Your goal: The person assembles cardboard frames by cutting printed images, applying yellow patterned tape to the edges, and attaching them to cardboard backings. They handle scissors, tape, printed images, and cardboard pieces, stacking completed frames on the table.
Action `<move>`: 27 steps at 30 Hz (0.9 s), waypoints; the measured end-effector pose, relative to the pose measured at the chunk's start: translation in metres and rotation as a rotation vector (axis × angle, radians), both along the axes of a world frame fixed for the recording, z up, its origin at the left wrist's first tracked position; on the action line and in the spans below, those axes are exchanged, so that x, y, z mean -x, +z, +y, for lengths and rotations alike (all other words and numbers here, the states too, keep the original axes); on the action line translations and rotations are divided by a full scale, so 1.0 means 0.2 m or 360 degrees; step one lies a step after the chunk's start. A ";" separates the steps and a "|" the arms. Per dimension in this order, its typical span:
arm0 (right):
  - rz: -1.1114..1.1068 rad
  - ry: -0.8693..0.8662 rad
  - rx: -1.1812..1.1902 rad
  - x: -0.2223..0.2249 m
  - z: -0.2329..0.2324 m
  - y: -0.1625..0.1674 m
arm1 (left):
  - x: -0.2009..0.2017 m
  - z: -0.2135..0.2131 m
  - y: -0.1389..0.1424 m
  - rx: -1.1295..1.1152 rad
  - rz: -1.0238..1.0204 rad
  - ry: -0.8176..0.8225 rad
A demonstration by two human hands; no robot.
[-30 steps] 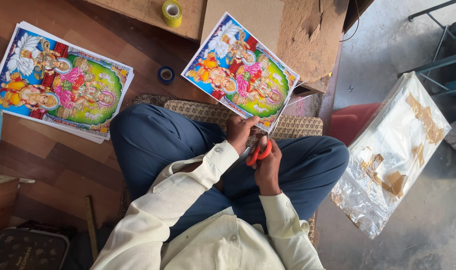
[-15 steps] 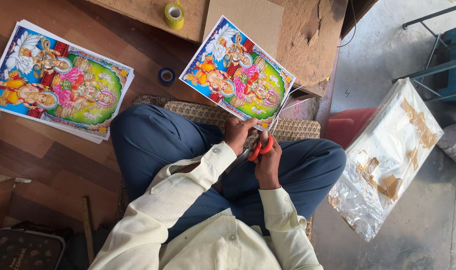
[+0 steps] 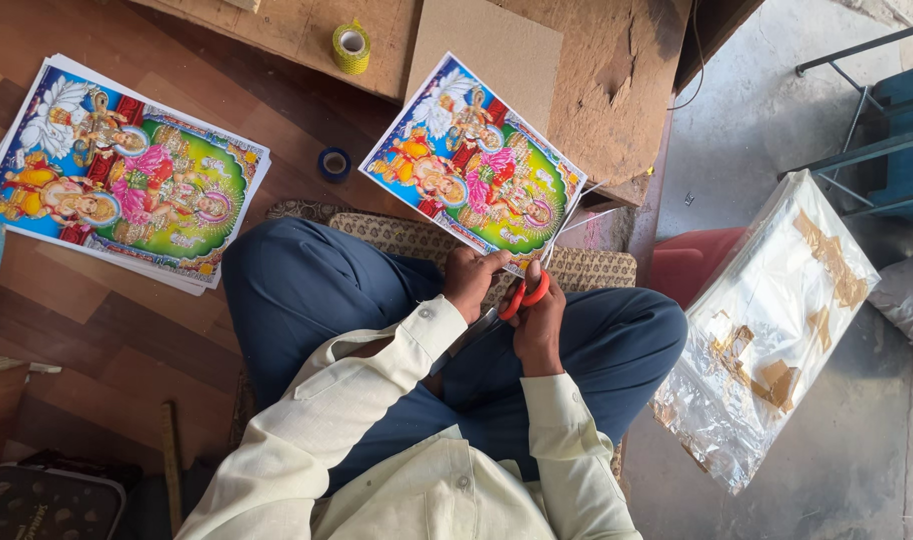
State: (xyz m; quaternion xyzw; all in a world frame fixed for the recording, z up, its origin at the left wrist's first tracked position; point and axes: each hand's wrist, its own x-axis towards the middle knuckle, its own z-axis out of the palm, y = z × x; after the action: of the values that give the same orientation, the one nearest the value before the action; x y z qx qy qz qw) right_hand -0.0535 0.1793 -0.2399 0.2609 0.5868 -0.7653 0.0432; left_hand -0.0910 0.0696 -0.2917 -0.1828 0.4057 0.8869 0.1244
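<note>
The left hand (image 3: 474, 278) pinches the near edge of a colourful printed picture (image 3: 474, 170), fingers closed on the paper, which stands up and away from the hand over the person's crossed legs. The right hand (image 3: 537, 325), just beside the left, is curled shut around the orange handles of a pair of scissors (image 3: 523, 296), which sit at the same near edge of the print; I cannot tell how far the blades are apart.

The print looks light and thin, a glossy sheet that would bend or crease easily and likely feels a little slippery. Held by one edge it stays fairly flat, so it seems to have some stiffness. A grip close to the cutting line, as now, looks best for keeping it steady.

Compared with a second ago, the print has turned slightly and tipped further from the hands, which stay together at its edge. The stack of similar prints (image 3: 122, 180), well off to the left of the hands, has not moved.
</note>
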 end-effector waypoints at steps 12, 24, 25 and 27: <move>0.0079 -0.0022 -0.0069 0.00 0.02 -0.07 | 0.00 0.02 -0.05 -0.0085 -0.0004 0.0000; 0.0026 -0.0056 0.0000 0.09 0.03 -0.02 | -0.02 -0.04 -0.03 -0.0045 -0.0090 -0.0151; 0.0032 -0.0075 -0.0004 0.08 0.03 -0.04 | -0.02 -0.04 -0.03 -0.0018 -0.0086 -0.0149; 0.0073 -0.0081 -0.0022 0.08 0.04 -0.06 | -0.02 -0.03 -0.03 0.0005 -0.0127 -0.0154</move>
State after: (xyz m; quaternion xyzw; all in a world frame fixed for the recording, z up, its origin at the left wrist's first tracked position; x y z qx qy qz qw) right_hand -0.0685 0.1864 -0.2521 0.2584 0.5860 -0.7680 0.0086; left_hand -0.0868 0.0633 -0.2976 -0.1984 0.4102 0.8712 0.1829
